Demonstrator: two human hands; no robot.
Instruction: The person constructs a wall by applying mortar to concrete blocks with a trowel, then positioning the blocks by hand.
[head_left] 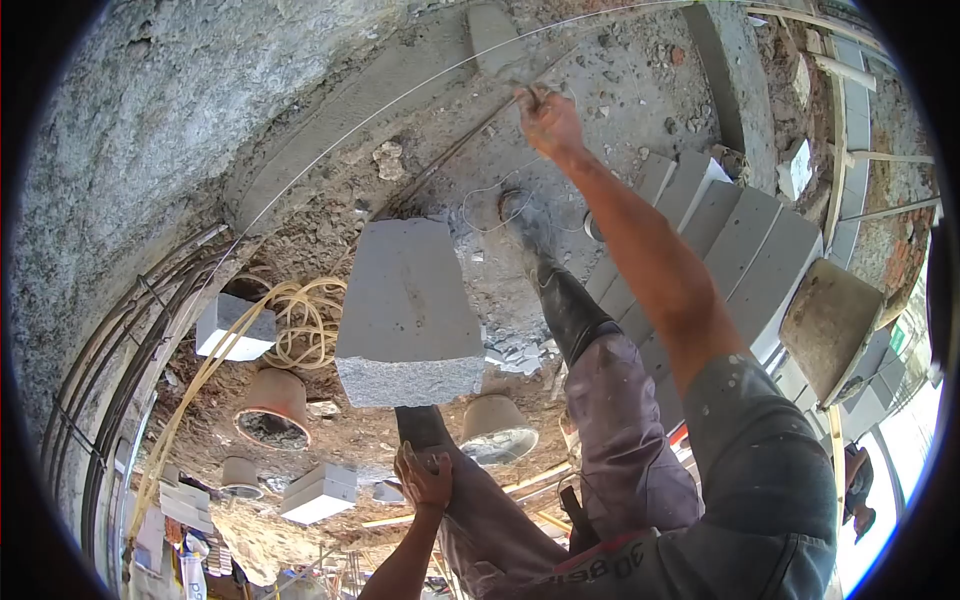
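Observation:
My right hand [548,120] is stretched far forward over the rubble floor, its fingers closed. What they grip is too small to make out. Close to it are a thin taut string [400,105], a long thin rod [450,155] and a smooth grey rectangular piece [491,38]. That piece stands at the end of a strip of grey mortar [350,110]. Lower down, my left hand [425,480] rests on my bent knee with its fingers apart, holding nothing. Just in front of that knee stands a large grey block [408,290].
Stacked grey blocks [740,240] line the right side, beside a mortar-stained tub [830,320]. Buckets [272,408], a coiled yellow hose [305,320] and a white-faced block [237,328] lie left. Bundled rebar [100,400] runs along the rough wall [150,120]. Another person [857,490] is far right.

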